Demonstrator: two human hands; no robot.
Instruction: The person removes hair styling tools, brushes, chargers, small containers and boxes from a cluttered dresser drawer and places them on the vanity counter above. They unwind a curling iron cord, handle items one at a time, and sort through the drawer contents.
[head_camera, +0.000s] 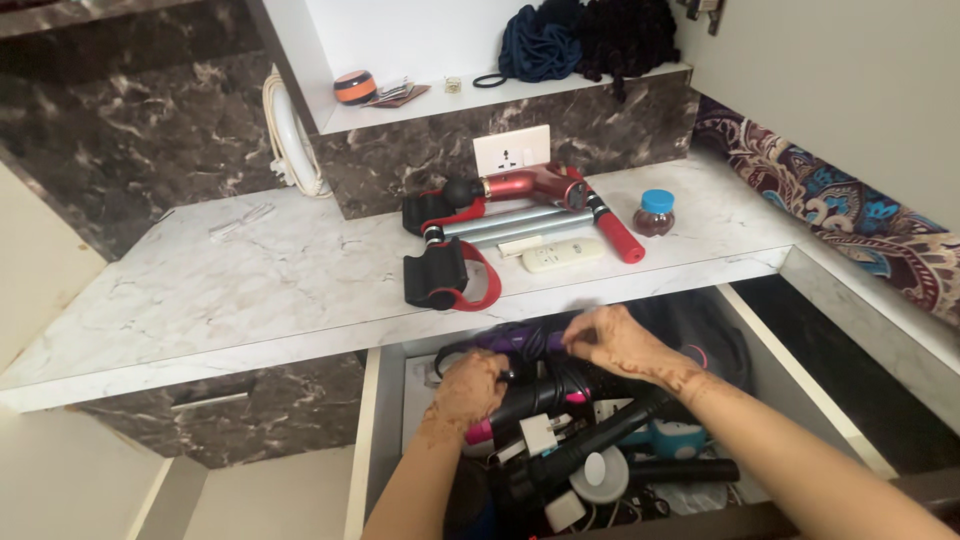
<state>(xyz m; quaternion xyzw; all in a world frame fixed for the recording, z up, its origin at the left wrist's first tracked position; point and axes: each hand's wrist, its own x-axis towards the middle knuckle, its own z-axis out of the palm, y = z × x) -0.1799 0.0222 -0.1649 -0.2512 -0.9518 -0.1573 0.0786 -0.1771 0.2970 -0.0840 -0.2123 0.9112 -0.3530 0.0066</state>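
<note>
Hands in open drawer (385, 420), both on hair tools.
Left hand (468, 392) was curled shut around the black dryer (545, 395) with pink trim; right hand (620, 340) pinched closed on the purple styler (520, 341) at 12 o'clock of it. Drawer sat below the marble counter (250, 290), packed with tangled cords and a white plug (537, 433) at 5 o'clock. Judged best to lift slowly, freeing cords first to avoid snagging. Red massage gun (530, 185) lay on the counter at 12 o'clock.

Left hand (468, 388): fingertips are hiding among black cables.
Open white drawer (372, 430): front is running off the bottom edge.
Patterned maroon cloth (850, 225): is getting cut by the right edge.
</note>
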